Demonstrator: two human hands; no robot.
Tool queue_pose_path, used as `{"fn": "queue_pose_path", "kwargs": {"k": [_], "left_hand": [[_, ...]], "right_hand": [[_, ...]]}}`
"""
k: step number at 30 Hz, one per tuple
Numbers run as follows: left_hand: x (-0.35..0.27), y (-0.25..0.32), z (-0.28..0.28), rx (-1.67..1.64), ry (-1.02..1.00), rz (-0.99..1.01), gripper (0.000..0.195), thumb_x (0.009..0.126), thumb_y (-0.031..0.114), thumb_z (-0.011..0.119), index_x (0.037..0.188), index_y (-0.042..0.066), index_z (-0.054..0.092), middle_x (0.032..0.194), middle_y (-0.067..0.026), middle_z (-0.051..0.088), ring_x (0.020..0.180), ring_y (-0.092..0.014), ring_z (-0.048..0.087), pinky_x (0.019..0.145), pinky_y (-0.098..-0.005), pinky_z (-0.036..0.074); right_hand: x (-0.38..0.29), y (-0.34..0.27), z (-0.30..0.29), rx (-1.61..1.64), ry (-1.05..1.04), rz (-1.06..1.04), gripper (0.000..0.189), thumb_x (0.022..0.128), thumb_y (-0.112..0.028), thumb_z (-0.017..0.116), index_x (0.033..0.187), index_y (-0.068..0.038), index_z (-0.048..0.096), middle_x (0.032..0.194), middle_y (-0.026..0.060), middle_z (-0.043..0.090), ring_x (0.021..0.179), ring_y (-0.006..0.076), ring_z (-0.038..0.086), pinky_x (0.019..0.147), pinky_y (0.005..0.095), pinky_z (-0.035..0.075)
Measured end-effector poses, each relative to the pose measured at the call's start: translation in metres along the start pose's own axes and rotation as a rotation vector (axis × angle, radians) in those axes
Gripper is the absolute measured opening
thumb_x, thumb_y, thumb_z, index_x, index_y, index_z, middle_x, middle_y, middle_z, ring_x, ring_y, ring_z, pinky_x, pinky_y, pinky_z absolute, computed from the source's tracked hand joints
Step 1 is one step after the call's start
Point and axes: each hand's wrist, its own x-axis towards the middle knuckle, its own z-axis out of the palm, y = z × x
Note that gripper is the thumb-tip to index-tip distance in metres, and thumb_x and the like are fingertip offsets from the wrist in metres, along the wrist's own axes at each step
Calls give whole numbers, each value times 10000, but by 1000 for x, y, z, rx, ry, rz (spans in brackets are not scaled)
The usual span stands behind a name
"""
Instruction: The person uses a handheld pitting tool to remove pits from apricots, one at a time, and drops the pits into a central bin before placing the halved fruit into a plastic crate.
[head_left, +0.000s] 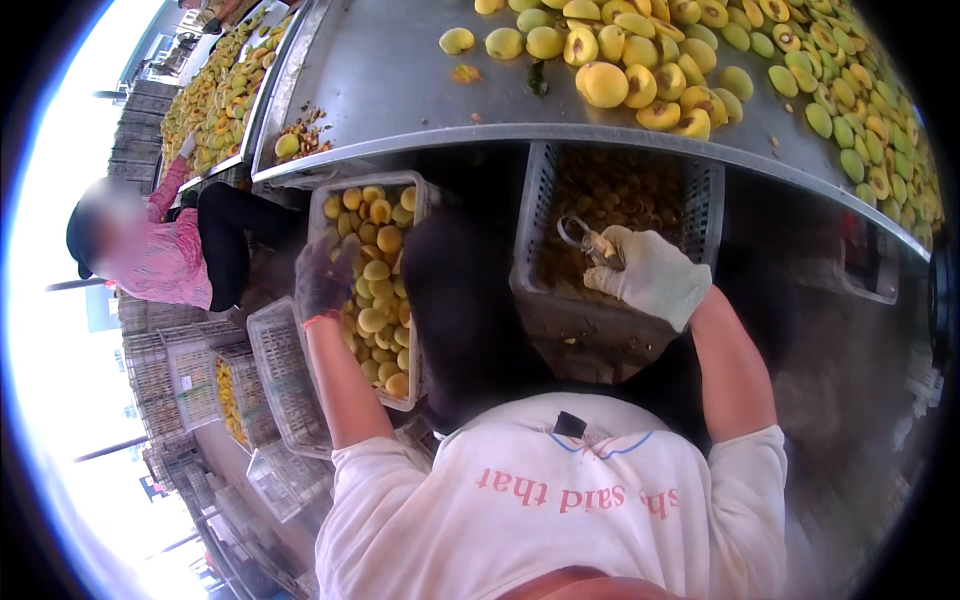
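My left hand (324, 277), in a dark glove, is over the left side of a plastic crate of yellow-green fruit (379, 289); it is blurred, and whether it holds a fruit cannot be told. In a pale work glove, my right hand (651, 271) grips a small hand tool with a looped metal end (574, 231). That tool is above a grey plastic crate (525, 225) with brown fruit pits and scraps inside. Halved and whole fruits (637, 52) are heaped on the metal table in front of me.
The metal table's rim (480, 133) runs across above both crates. A person in a pink top (169, 259) sits at the left beside another fruit-covered table. Stacked crates (180, 367) stand at the far left, and an upright crate (289, 375) leans near my left forearm.
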Motion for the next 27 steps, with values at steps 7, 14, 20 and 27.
{"fn": "queue_pose_path", "kwargs": {"k": [7,14,20,27], "left_hand": [[106,144,-10,-438,25,388,510,861,374,659,1261,73,562,1275,-167,548,1200,-315,529,997,-391,413],[205,286,54,-101,-375,347,551,813,487,631,1179,76,629,1105,-183,640,1066,-326,598,937,-423,447],[165,304,54,-479,-392,567,323,786,225,672,1052,40,671,965,-158,677,884,-311,633,799,-374,504],[81,278,-14,-981,-373,609,288,792,85,694,1069,21,647,917,-93,659,804,-179,597,754,-304,505]], "right_hand": [[9,-4,1,-25,50,-54,371,824,-283,672,1067,-9,613,869,237,665,863,388,644,772,416,493],[31,-2,-2,-17,98,-34,369,817,-296,682,1058,-26,612,865,219,667,836,387,643,756,423,491],[31,0,-3,140,253,-80,331,826,-303,678,1025,-52,597,819,190,662,818,395,640,726,445,495],[9,-6,-5,340,429,-107,341,828,-239,730,1070,-37,599,850,187,675,825,341,670,724,378,512]]}}
